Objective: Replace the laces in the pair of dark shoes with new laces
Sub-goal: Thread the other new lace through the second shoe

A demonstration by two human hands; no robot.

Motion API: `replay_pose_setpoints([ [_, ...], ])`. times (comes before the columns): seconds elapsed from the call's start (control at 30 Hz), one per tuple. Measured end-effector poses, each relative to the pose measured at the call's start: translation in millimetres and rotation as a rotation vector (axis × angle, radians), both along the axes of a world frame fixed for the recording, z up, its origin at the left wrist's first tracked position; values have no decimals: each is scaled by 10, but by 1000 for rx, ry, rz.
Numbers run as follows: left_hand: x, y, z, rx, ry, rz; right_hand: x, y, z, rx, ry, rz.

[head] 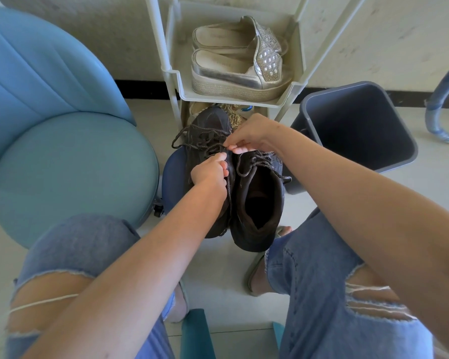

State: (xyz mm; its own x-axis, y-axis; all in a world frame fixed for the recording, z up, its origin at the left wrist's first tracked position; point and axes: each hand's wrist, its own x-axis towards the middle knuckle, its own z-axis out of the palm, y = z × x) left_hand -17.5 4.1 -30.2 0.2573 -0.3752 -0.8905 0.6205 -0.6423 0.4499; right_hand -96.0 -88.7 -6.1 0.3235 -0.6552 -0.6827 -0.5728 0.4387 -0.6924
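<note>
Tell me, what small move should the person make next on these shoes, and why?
Probably draw the pinched lace out through its eyelets. The right hand pinches the old lace on the left-side dark shoe, the left hand grips that shoe's upper to steady it, and the other dark shoe is laced too, so unlacing seems to be only starting.

Two shoes (259, 182) side by side before the knees (70, 242), rack (171, 73) with sandals (233, 71) behind, chair (70, 172) left, bin (355, 125) right, left hand (209, 174) on the left shoe (205, 120), right hand (246, 137) on its lace (200, 141).
</note>
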Motion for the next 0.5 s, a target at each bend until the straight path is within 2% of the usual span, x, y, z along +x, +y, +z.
replay_pose_setpoints([
  [0.33,19,-66,-91,-12,85,121,13,6,-13,-173,6,116],
  [0.5,-27,-43,-57,11,-43,42,-7,-21,-7,-181,-10,102],
])
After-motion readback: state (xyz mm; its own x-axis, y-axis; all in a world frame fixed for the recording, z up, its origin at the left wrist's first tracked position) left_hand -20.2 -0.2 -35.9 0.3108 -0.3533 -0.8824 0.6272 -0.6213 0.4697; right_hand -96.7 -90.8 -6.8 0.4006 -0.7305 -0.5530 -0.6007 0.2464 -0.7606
